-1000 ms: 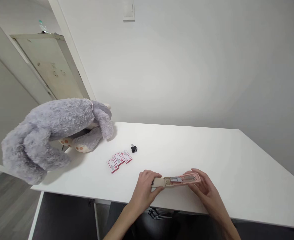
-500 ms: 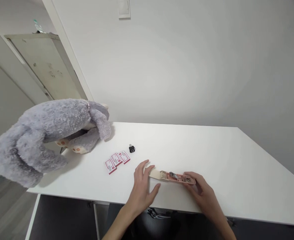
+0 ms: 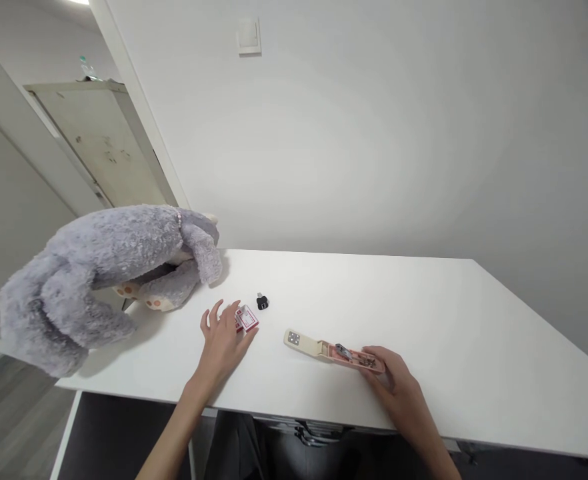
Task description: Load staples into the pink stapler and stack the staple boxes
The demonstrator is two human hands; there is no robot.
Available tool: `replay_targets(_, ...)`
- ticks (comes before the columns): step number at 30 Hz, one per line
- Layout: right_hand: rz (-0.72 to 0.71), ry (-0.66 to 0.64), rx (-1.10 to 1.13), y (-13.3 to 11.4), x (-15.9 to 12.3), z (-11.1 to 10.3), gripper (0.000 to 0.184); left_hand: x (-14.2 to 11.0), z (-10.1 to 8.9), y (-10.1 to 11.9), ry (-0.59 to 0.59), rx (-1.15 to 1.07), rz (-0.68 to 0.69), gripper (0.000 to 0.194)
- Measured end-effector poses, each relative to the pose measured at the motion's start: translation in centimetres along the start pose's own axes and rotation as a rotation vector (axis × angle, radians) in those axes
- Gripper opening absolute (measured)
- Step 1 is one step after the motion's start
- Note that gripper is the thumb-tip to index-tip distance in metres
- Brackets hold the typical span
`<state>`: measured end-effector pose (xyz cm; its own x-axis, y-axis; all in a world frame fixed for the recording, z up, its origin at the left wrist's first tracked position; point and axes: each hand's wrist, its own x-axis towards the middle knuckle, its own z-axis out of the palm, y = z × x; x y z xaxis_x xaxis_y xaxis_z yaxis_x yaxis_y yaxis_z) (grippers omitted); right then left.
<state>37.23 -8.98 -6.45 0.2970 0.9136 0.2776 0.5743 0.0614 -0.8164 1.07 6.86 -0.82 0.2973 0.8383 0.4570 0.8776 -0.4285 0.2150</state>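
Note:
A stapler, opened out flat, lies across the tabletop with a cream half to the left and a pink half to the right. Metal parts show inside the pink half. My right hand grips the pink end between thumb and fingers. Over the small red-and-white boxes hovers my left hand, its fingers apart; it covers most of them. Whether its fingertips touch a box, I cannot tell. Just beyond the boxes sits a small black object with a metal tip, perhaps a staple remover.
At the left end of the white table a big grey plush toy leans over. A pale wall rises behind the table. Further back at left stands a beige cabinet with a bottle on top.
My left hand has left the stapler's cream end and moved left to the small boxes. My right hand keeps its hold on the stapler. The view has tilted slightly upward.

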Motion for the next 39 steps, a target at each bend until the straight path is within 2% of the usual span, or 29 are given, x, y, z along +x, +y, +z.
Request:
replay_targets(4,0.026,0.003,0.005,-0.1,0.0,0.0,0.040,-0.1,-0.3,-0.1,-0.016,-0.034,0.017,0.056)
replay_targets(8,0.067,0.016,0.028,-0.3,0.0,-0.2,0.043,-1.0,-1.0,1.0,0.047,-0.149,-0.001,0.055)
replay_targets(10,0.083,0.026,0.038,-0.4,-0.1,-0.2,0.043,-1.6,-1.3,1.7,0.090,-0.247,-0.069,0.055)
replay_targets(15,0.090,0.028,0.051,-0.5,-0.1,-0.3,0.044,-3.1,-1.9,3.3,0.152,-0.674,-0.379,0.055)
replay_targets(19,0.101,0.037,0.056,-0.6,-0.1,-0.3,0.044,-3.9,-2.5,4.7,0.215,-0.857,-0.505,0.050)
replay_targets(23,0.113,0.049,0.062,-0.8,-0.1,-0.4,0.043,-4.6,-2.2,5.6,0.190,-0.976,-0.591,0.049)
replay_targets(25,0.122,0.047,0.061,-0.9,-0.1,-0.5,0.043,-4.9,-1.7,5.5,0.193,-0.924,-0.548,0.052)
replay_targets(28,0.137,0.040,0.062,-1.0,-0.1,-0.5,0.043,-4.9,-1.1,4.6,0.184,-0.606,-0.350,0.064)
replay_targets(30,0.147,0.035,0.061,-1.0,-0.1,-0.5,0.043,-4.4,-0.8,3.6,0.138,-0.397,-0.190,0.062)
replay_targets(32,0.152,0.031,0.057,-1.0,-0.1,-0.5,0.042,-3.6,-0.6,2.6,0.071,-0.273,-0.089,0.056)
replay_targets(35,0.150,0.025,0.058,-1.0,-0.1,-0.6,0.042,-2.3,-0.3,1.0,0.027,-0.168,-0.044,0.059)
replay_targets(39,0.155,0.017,0.051,-1.1,-0.1,-0.6,0.042,-1.3,0.0,-1.3,0.017,-0.121,-0.059,0.082)
